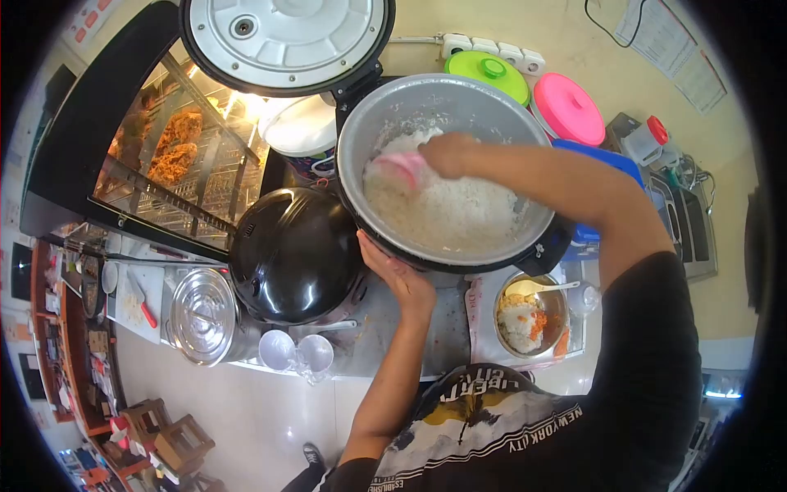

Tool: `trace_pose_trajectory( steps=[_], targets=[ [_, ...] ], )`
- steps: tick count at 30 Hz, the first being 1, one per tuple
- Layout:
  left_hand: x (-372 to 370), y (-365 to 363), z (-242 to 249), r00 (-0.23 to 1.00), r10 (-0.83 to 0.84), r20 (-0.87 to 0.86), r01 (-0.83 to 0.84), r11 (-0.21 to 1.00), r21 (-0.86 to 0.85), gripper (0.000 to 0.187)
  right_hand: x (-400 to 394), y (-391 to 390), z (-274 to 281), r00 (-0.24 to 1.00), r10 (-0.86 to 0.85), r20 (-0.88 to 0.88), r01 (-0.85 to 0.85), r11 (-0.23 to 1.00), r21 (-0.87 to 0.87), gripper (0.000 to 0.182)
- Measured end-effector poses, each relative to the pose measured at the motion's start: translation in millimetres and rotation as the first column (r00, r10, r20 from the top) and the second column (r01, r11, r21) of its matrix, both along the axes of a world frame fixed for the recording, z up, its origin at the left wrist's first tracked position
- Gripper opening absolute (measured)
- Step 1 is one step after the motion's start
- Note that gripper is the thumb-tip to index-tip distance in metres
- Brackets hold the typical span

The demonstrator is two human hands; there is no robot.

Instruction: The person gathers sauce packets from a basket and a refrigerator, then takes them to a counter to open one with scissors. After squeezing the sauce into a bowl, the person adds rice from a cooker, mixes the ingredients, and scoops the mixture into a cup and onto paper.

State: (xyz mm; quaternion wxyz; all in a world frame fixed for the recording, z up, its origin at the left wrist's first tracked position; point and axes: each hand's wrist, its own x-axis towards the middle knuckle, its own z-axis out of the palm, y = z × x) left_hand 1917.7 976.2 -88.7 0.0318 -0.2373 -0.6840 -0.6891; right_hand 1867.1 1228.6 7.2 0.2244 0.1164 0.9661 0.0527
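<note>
A large rice cooker (351,176) stands with its lid (287,37) raised, and white rice (459,209) covers the bottom of its grey pot. Inside the pot, my right hand (447,156) is closed on a pink scoop (400,170) that touches the rice; motion blurs its exact shape. My left hand (399,277) grips the cooker's near outer side, below the rim, with its fingers partly hidden. Below and to the right, a metal bowl (564,316) contains rice with orange and yellow food, and a cream-coloured rice paddle (541,287) rests across it.
Left of the cooker are a black domed appliance (295,254) and a lit display case (168,164) with fried food. A glass-lidded pot (203,316), two clear cups (297,353) and a red-handled knife (146,310) lie nearer. Green (490,72) and pink lids (567,108) stand behind.
</note>
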Motion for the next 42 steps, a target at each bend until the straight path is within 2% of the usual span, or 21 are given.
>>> trace_pose_trajectory(
  steps=[1, 2, 4, 5, 8, 11, 15, 16, 18, 20, 23, 25, 26, 29, 32, 35, 36, 38, 39, 40, 42],
  targets=[
    [1, 2, -1, 1.0, 0.025, -0.009, -0.025, 1.0, 0.01, 0.082, 7, -24, -1, 0.992, -0.087, -0.088, 0.084, 0.996, -0.037, 0.028],
    [2, 1, -1, 0.998, 0.059, -0.017, -0.06, 0.996, -0.06, 0.081, 11, -41, -2, 0.969, -0.176, -0.171, 0.164, 0.983, -0.085, 0.028],
    [6, -5, 3, 0.992, 0.116, -0.043, -0.122, 0.969, -0.215, 0.079, 12, -57, 11, 0.97, -0.196, -0.146, 0.184, 0.979, -0.09, 0.026],
    [6, -3, 3, 0.992, 0.119, -0.049, -0.127, 0.968, -0.217, 0.079, 12, -61, 16, 0.97, -0.201, -0.14, 0.19, 0.978, -0.086, 0.024],
    [9, -2, 6, 0.988, 0.136, -0.066, -0.147, 0.966, -0.211, 0.077, 25, -67, 8, 0.992, -0.125, 0.025, 0.127, 0.984, -0.124, 0.033],
    [10, 1, 12, 0.985, 0.149, -0.082, -0.162, 0.969, -0.185, 0.078, 34, -74, 13, 0.964, 0.121, 0.239, -0.073, 0.977, -0.199, 0.034],
    [9, 5, 15, 0.979, 0.191, -0.077, -0.202, 0.963, -0.179, 0.079, 45, -81, 20, 0.912, 0.018, 0.409, 0.09, 0.966, -0.243, 0.03],
    [9, 4, 15, 0.978, 0.198, -0.071, -0.208, 0.96, -0.186, 0.079, 50, -87, 36, 0.887, 0.014, 0.461, 0.11, 0.964, -0.242, 0.029],
    [11, 1, 21, 0.984, 0.159, -0.077, -0.172, 0.961, -0.217, 0.079, 61, -94, 60, 0.908, 0.011, 0.418, 0.11, 0.958, -0.265, 0.027],
    [9, 1, 22, 0.984, 0.161, -0.076, -0.174, 0.959, -0.223, 0.078, 72, -92, 75, 0.974, 0.019, 0.226, 0.052, 0.951, -0.303, 0.026],
    [10, 4, 18, 0.984, 0.165, -0.068, -0.174, 0.969, -0.174, 0.076, 74, -99, 86, 0.989, -0.015, 0.146, 0.067, 0.93, -0.361, 0.023],
    [10, 8, 8, 0.984, 0.175, -0.04, -0.178, 0.98, -0.088, 0.075, 67, -110, 87, 0.981, 0.018, 0.191, 0.046, 0.945, -0.323, 0.022],
    [8, 8, 6, 0.982, 0.17, -0.082, -0.178, 0.979, -0.104, 0.074, 68, -112, 88, 0.977, 0.034, 0.21, 0.032, 0.952, -0.304, 0.022],
    [8, 2, 14, 0.981, 0.154, -0.116, -0.176, 0.962, -0.209, 0.074, 76, -92, 92, 0.992, 0.028, 0.124, 0.012, 0.95, -0.311, 0.019],
    [10, -3, 17, 0.977, 0.134, -0.164, -0.178, 0.939, -0.293, 0.074, 57, -59, 96, 0.935, 0.1, 0.341, -0.012, 0.968, -0.252, 0.026],
    [9, -13, 15, 0.988, 0.096, -0.121, -0.132, 0.934, -0.333, 0.073, 58, -41, 105, 0.917, 0.036, 0.398, 0.108, 0.936, -0.334, 0.04],
    [7, -19, 11, 0.977, 0.101, -0.185, -0.164, 0.917, -0.364, 0.067, 61, -33, 104, 0.945, 0.009, 0.327, 0.128, 0.91, -0.395, 0.042],
    [8, -37, 14, 0.995, 0.004, -0.097, -0.032, 0.958, -0.285, 0.062, 79, -17, 98, 0.98, -0.061, 0.192, 0.154, 0.839, -0.522, 0.046],
    [11, -45, 15, 0.997, -0.056, -0.054, 0.041, 0.969, -0.242, 0.059, 92, -9, 98, 0.995, -0.077, 0.069, 0.102, 0.838, -0.537, 0.045],
    [16, -54, 15, 0.995, -0.073, -0.062, 0.057, 0.973, -0.223, 0.049, 108, -2, 100, 0.994, -0.099, -0.053, 0.055, 0.838, -0.542, 0.045],
    [27, -72, 0, 0.975, -0.213, 0.065, 0.223, 0.941, -0.256, 0.044, 154, -5, 116, 0.951, -0.181, -0.25, -0.005, 0.801, -0.599, 0.039]
  ],
)
